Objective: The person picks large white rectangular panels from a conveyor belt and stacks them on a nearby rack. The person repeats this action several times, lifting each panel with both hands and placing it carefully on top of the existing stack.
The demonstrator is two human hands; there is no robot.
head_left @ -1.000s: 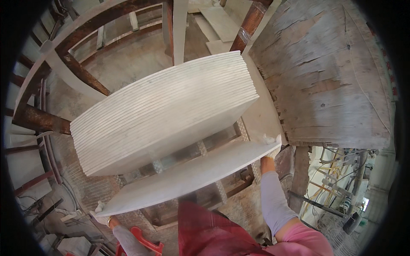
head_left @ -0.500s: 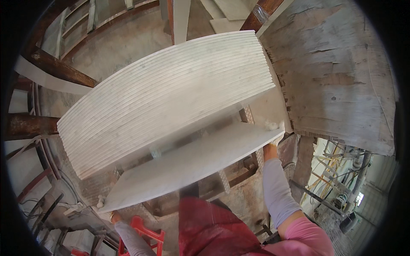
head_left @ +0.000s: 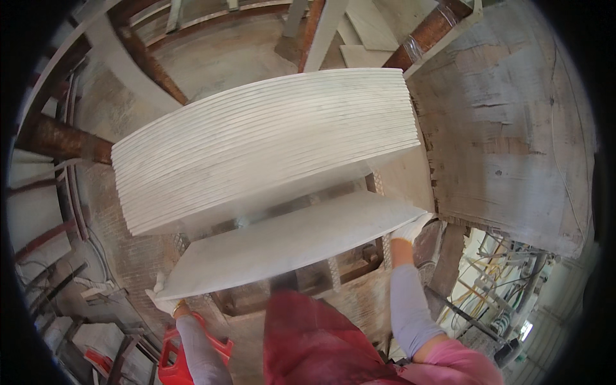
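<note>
A long pale stone slab (head_left: 289,240) stretches across the middle between my two hands, its near edge toward my body. My left hand (head_left: 165,300), in a white glove, is closed around its left end, with the thumb up along the corner. At the right end my right hand (head_left: 410,230), also in a white glove, grips the other corner; its fingers beneath are hidden. Just beyond lies a thick row of similar slabs (head_left: 269,141), packed face to face with their edges showing. A dark gap separates this row from the held slab.
Rusty steel posts (head_left: 144,58) rise behind the slab row. A worn wooden board (head_left: 500,128) fills the right side. Below the held slab is a metal frame with openings (head_left: 362,263). A red plastic stool (head_left: 168,359) stands beside my left forearm; cables and pipes (head_left: 507,295) are at lower right.
The view has turned a little, shifting the slab row rightward. The held slab's left end appears higher and its right end lower. Both hands still grip it, and more of each glove shows.
</note>
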